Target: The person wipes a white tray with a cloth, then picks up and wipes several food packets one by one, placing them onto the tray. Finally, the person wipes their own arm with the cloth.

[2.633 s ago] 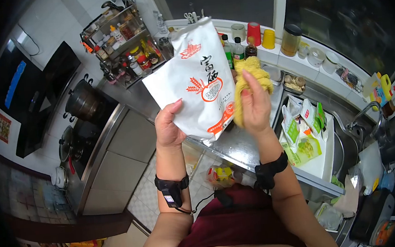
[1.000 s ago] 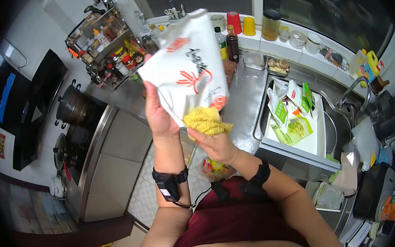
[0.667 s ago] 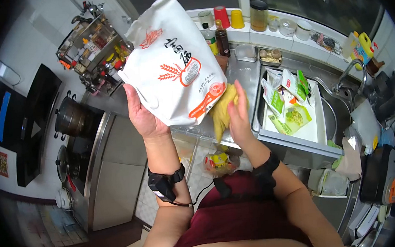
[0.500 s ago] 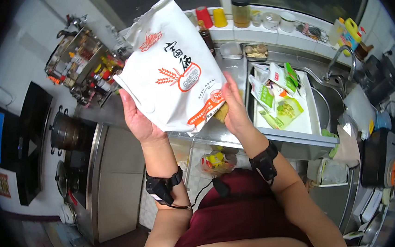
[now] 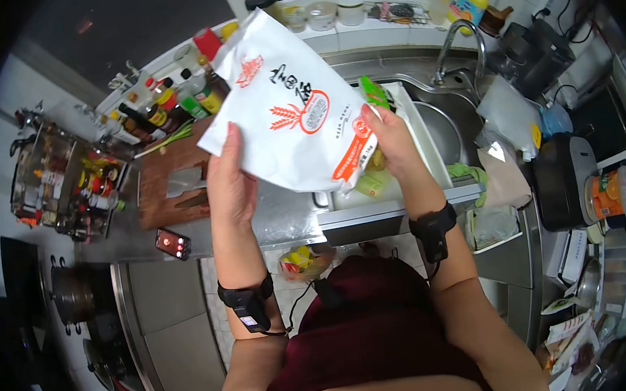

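Note:
Both my hands hold up a white printed bag [image 5: 288,113] over the counter. Orange wheat ears, a bowl and black characters mark its front, and it leans with its top toward the left. At the lower left edge, my left hand [image 5: 230,184] grips it with the thumb on the front. My right hand [image 5: 397,145] is closed on the lower right corner, thumb on the printed face. Behind the bag, a white tray [image 5: 434,145] sits over the sink, with a green package [image 5: 377,93] partly visible in it. The bag hides much of the tray.
On the left, a wooden cutting board [image 5: 156,164] bears a cleaver [image 5: 185,181] and green onions [image 5: 176,135]. Nearby lies a phone [image 5: 173,244]. Bottles [image 5: 187,95] line the back. A faucet [image 5: 455,44] rises behind the sink [image 5: 436,123]. Jars [image 5: 321,16] stand on the windowsill.
The view has swung, bringing the cutting board and phone into sight. The bag now overlaps the tray more. My left thumb now lies on the bag's front; both hands keep hold of it.

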{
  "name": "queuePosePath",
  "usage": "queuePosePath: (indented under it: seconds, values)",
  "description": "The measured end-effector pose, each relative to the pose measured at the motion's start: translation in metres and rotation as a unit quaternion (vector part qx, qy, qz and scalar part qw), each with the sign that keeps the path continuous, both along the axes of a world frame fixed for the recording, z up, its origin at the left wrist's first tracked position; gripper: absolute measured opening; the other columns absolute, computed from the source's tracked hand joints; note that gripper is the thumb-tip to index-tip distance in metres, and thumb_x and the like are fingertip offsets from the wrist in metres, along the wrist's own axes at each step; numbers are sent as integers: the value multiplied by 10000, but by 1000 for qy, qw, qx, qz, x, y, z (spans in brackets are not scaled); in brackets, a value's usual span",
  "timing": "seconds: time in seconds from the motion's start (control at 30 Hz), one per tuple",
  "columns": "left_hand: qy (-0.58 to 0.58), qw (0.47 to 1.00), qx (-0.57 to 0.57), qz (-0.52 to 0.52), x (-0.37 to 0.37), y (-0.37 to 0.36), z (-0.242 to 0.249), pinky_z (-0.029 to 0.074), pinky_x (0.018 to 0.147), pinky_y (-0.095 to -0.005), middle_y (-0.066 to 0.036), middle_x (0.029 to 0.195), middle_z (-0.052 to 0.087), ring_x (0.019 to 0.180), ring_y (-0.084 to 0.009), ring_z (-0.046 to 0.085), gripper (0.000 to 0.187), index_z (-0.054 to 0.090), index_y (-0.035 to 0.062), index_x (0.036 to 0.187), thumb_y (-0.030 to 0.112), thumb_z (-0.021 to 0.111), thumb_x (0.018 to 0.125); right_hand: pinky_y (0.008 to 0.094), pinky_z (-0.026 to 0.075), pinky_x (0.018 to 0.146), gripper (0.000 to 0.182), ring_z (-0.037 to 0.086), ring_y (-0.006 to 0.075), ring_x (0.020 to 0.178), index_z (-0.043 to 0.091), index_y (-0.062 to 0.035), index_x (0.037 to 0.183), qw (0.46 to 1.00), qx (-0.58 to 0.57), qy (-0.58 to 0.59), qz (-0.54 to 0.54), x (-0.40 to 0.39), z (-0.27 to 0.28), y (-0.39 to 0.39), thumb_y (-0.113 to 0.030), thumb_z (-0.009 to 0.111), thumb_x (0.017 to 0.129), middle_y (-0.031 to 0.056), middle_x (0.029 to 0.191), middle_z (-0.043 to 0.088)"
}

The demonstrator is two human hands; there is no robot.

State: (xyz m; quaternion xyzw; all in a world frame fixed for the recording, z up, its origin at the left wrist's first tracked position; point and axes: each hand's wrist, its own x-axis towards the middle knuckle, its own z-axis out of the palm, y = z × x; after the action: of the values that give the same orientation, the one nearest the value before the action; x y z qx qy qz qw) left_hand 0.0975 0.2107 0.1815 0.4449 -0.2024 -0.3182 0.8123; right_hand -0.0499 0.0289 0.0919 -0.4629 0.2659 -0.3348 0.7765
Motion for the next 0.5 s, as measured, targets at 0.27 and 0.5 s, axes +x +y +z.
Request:
queuePosePath:
  seconds: [0.27, 0.5]
  values:
    - [-23, 962, 219, -159, -23, -89, -45, 552, 703, -284, -98, 1095, 610, 910, -163, 637, 432, 459, 4, 1238, 275, 535, 910, 260, 488, 721, 352, 603, 110, 804, 566, 4, 1053, 973, -19, 222, 65, -57, -32, -106, -315, 564, 904, 67, 945, 631]
    - [49, 914, 323, -242, -25, -130, -117, 563, 720, -290, -98, 1068, 619, 886, -188, 646, 390, 483, 29, 1220, 234, 559, 898, 266, 447, 626, 373, 553, 111, 694, 636, -13, 965, 861, -184, 470, 68, -66, -59, -169, -366, 626, 846, 36, 812, 617]
